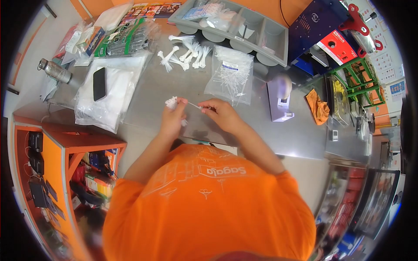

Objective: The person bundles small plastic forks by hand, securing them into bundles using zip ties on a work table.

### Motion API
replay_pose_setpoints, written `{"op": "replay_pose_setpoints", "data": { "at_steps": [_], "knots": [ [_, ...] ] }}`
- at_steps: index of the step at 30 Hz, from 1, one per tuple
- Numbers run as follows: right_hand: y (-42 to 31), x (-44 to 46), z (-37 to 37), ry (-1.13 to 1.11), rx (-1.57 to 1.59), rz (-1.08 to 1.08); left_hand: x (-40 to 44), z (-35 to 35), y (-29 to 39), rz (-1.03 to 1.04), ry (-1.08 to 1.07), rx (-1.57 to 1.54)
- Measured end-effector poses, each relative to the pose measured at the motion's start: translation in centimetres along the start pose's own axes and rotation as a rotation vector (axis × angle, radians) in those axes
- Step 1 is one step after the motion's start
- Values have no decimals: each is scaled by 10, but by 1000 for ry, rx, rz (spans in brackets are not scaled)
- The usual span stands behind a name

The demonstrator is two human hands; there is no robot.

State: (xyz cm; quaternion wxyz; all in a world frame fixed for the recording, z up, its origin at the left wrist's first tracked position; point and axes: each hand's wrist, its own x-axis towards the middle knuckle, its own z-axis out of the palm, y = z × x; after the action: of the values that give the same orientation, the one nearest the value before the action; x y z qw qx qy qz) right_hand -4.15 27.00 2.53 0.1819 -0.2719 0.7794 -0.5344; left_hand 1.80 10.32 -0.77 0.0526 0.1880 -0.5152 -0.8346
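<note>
My left hand is closed around a bundle of thin white plastic strips that look like cable ties; their knobbed heads stick out above my fingers. From that bundle a single thin white strip stretches across to my right hand, which pinches its far end between thumb and fingers. Several similar bundles lie farther back on the metal table. Right of them is a clear plastic bag full of loose white strips, with a small label on it.
A grey compartment tray stands at the back. Left are a phone on white plastic bags, a metal bottle and green-labelled packs. Right are a tape dispenser, an orange cloth and a blue machine.
</note>
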Motion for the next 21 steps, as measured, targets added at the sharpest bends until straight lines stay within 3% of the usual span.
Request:
{"op": "replay_pose_setpoints", "data": {
  "at_steps": [2, 9, 14, 21],
  "knots": [
    [5, -1, -5, -31, -11, 78, 5, -2, 3, -1, 94, -57],
    [6, -4, -9, -78, 97, 184, 8, -9, -3, -32, 88, -114],
    [4, 1, -11, 30, 282, 162, 7, -13, -4, -59, 90, -134],
    [6, 8, -14, 136, 266, 157, 8, -16, -16, -162, 52, -40]
  ]
}}
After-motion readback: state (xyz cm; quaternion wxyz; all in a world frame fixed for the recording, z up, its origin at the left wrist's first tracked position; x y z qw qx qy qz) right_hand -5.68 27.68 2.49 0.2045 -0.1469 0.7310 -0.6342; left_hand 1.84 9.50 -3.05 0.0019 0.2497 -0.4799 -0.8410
